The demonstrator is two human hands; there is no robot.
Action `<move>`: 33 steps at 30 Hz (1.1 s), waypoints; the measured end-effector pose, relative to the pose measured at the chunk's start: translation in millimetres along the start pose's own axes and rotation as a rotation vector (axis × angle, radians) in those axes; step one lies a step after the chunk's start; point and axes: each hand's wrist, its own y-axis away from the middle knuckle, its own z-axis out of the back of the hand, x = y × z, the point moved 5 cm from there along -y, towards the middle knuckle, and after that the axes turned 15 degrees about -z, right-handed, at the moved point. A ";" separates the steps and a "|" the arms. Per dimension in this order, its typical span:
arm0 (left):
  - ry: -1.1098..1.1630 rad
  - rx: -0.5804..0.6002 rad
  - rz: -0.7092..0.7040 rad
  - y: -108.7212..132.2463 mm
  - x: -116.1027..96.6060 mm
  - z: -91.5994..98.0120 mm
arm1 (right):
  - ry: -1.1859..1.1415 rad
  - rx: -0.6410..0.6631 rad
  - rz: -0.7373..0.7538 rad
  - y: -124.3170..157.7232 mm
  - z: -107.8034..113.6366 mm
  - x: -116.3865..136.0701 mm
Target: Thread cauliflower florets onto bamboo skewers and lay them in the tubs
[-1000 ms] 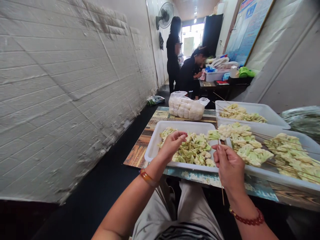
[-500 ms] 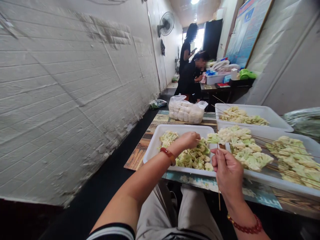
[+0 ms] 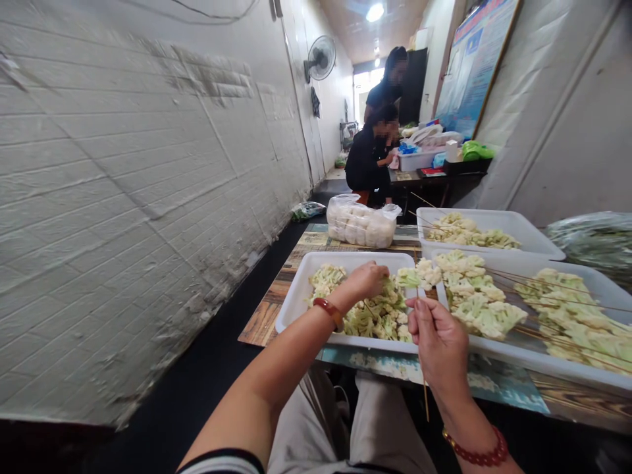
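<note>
We're alongside a long white brick-patterned wall (image 3: pixel 123 197), and it fills our whole left side. Up ahead we spot 2 dark-clothed people (image 3: pixel 368 158), 1 standing and 1 seated low. Right before us is the wood-patterned table (image 3: pixel 266 306), and look what it carries: the left white tray (image 3: pixel 365 343) with loose cauliflower florets (image 3: pixel 375 316), the right white tray (image 3: pixel 543 359) with skewered cauliflower (image 3: pixel 567 309), and behind that the far white tray (image 3: pixel 533 230) with more. Beyond the left tray we see a clear plastic bag (image 3: pixel 360 227) of pale rounded pieces.

Now to our hands! Our left hand (image 3: pixel 368 280) is at the loose florets, fingers bent; whether it pinches a piece, we cannot tell. Our right hand (image 3: pixel 439 332), near where the left and right trays meet, pinches a thin wooden skewer (image 3: pixel 425 395), nearly upright, its lower end poking out below. And near the top, we see threaded cauliflower pieces (image 3: pixel 409 277)!
</note>
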 end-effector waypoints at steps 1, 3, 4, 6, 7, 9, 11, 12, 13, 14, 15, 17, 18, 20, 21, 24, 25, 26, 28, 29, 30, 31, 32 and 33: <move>0.084 -0.049 0.022 3.1 0.8 7.9 | 0.004 -0.004 0.000 -0.2 0.0 -0.5; 0.367 -0.162 0.084 12.4 2.0 23.7 | 0.006 -0.007 -0.001 -0.7 -0.3 -1.7; 0.550 -0.213 0.109 18.4 1.3 30.6 | 0.004 -0.005 -0.003 -0.9 -0.5 -2.4; 0.920 -0.271 0.115 31.5 -5.1 41.8 | -0.005 0.004 -0.012 -1.2 -0.9 -3.9; 1.086 -0.285 0.098 38.1 -10.1 46.5 | -0.007 0.012 -0.018 -1.2 -1.0 -4.6; 1.342 -0.298 0.074 51.1 -20.1 53.0 | -0.001 0.021 -0.032 -1.1 -0.9 -5.8; 1.490 -0.311 0.073 62.6 -27.9 55.0 | 0.028 0.035 -0.040 -0.7 -0.8 -6.5; 1.532 -0.318 0.077 67.4 -30.7 54.5 | 0.048 0.047 -0.041 -0.4 -1.0 -6.7; 1.561 -0.325 0.079 71.6 -33.0 53.4 | 0.069 0.063 -0.041 -0.1 -1.4 -6.9; 1.582 -0.330 0.082 75.4 -34.8 51.9 | 0.091 0.079 -0.042 0.1 -1.9 -7.2; 1.597 -0.336 0.087 78.8 -36.0 50.2 | 0.111 0.096 -0.044 0.3 -2.4 -7.6; 1.613 -0.366 0.111 85.1 -36.3 46.8 | 0.143 0.125 -0.050 0.3 -3.1 -8.7; 1.614 -0.394 0.129 88.3 -35.3 45.6 | 0.157 0.140 -0.053 0.3 -3.5 -9.2; 1.602 -0.470 0.172 94.6 -31.7 43.8 | 0.193 0.179 -0.059 0.3 -4.7 -9.9; 1.589 -0.511 0.193 97.6 -29.8 43.2 | 0.215 0.198 -0.060 0.6 -5.4 -9.8; 1.530 -0.617 0.243 105.2 -24.9 41.6 | 0.293 0.261 -0.059 2.4 -8.4 -7.7; 1.509 -0.648 0.255 107.0 -23.8 41.2 | 0.316 0.281 -0.061 3.3 -9.6 -6.8; 1.487 -0.676 0.264 108.5 -23.0 41.0 | 0.335 0.294 -0.062 4.0 -10.5 -6.0; 1.446 -0.714 0.268 110.3 -22.1 40.9 | 0.368 0.306 -0.061 4.8 -11.9 -5.1; 1.428 -0.722 0.262 110.7 -21.9 41.0 | 0.380 0.302 -0.055 4.7 -12.2 -5.0; 1.409 -0.728 0.253 110.9 -21.5 41.2 | 0.391 0.296 -0.045 4.4 -12.5 -5.2; 1.389 -0.731 0.243 111.1 -21.0 41.4 | 0.400 0.294 -0.034 4.0 -12.8 -5.6; 1.371 -0.734 0.234 111.4 -20.3 41.6 | 0.407 0.296 -0.028 3.7 -13.2 -6.4; 1.358 -0.734 0.228 111.6 -19.6 41.4 | 0.412 0.304 -0.026 3.5 -13.6 -7.3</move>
